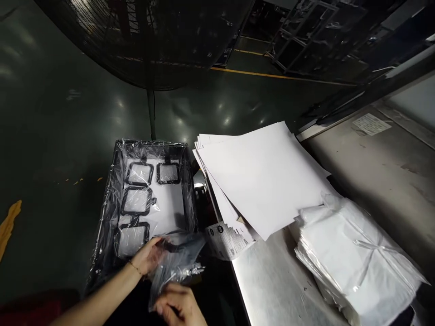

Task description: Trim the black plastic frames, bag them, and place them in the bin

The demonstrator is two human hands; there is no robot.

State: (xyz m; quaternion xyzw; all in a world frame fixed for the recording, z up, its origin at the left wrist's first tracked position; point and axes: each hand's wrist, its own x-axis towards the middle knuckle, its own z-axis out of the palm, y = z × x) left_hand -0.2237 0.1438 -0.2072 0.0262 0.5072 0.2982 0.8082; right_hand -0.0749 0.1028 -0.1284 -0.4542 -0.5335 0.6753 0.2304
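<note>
At the near end of the lined crate [152, 144], the head view shows your right hand [178, 305] pinching the lower edge of a plastic bag [181, 253]. Your left hand [149, 259] touches the bag's left side, finger closure too blurred to tell; four black-framed pieces [137, 200] lie inside the crate.

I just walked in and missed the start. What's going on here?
The person's left hand and right hand hold a clear bag by the near end of a plastic-lined crate. Four black frames lie inside it. To its right, white sheets and a tied bundle rest on a metal table.
</note>
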